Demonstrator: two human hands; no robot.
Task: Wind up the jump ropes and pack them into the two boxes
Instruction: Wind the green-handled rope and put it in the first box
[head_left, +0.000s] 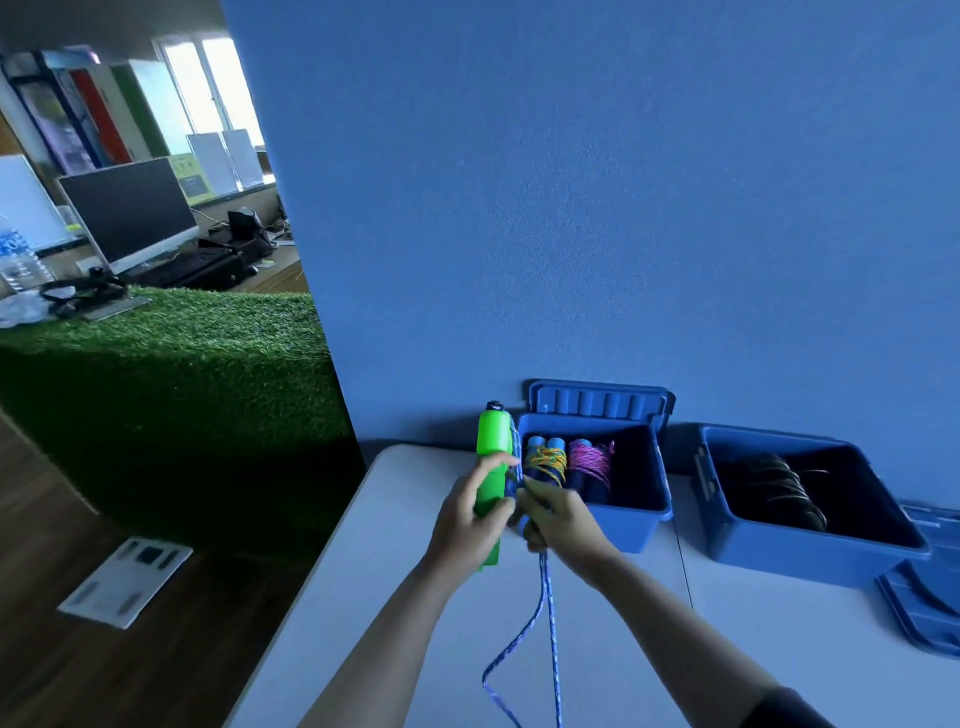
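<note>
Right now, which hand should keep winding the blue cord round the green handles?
Probably the right hand: it already pinches the blue cord beside the green handles, with slack hanging below. The left hand grips the handles, steadying them.

no legible text, bottle label (blurred), posters unreadable

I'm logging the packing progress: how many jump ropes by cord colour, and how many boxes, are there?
Yellow-corded wound jump rope in the left blue plastic box: 1
Pink-corded wound rope, same box: 1
Black wound rope in the right blue plastic box: 1
Green-handled blue-corded rope, in hand: 1
Boxes: 2
Total: 6
</note>
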